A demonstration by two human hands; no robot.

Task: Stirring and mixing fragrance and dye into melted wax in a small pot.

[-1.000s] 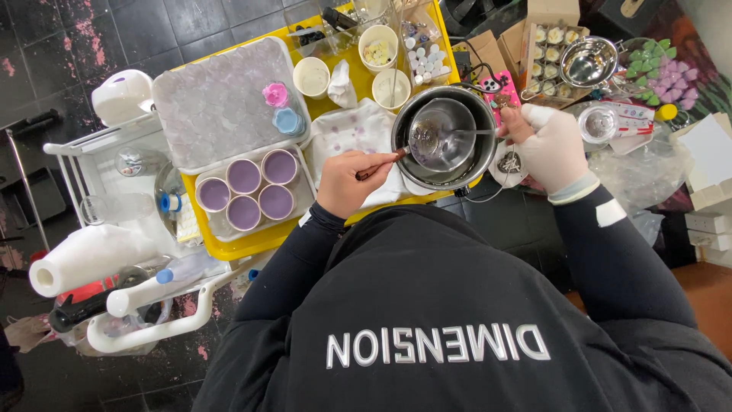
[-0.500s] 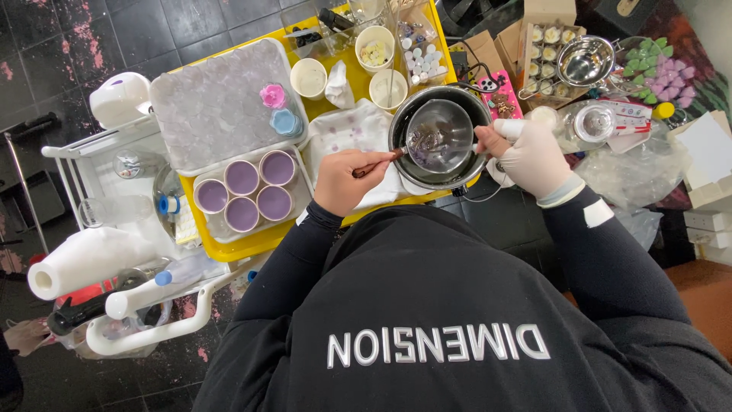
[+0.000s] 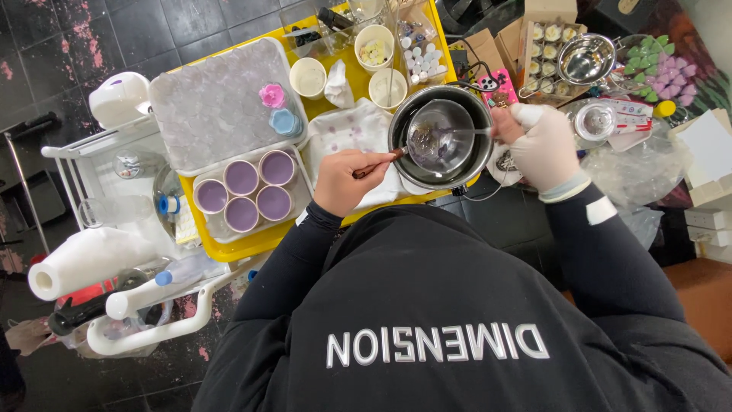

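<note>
Yellow desk over dark tiled floor. On desk: white tray with four lilac-filled cups at near end, pink and blue moulds at tray edge; stained white cloth; dark pot at right edge (metal bowl inside); three paper cups at far side; small vials. White cart just left of desk, holding paper roll.

Small steel melting jug with purple wax, held by its handle in my gloved right hand, inside the round black pot. Wooden stirring stick, in my left hand, dips into it.
</note>
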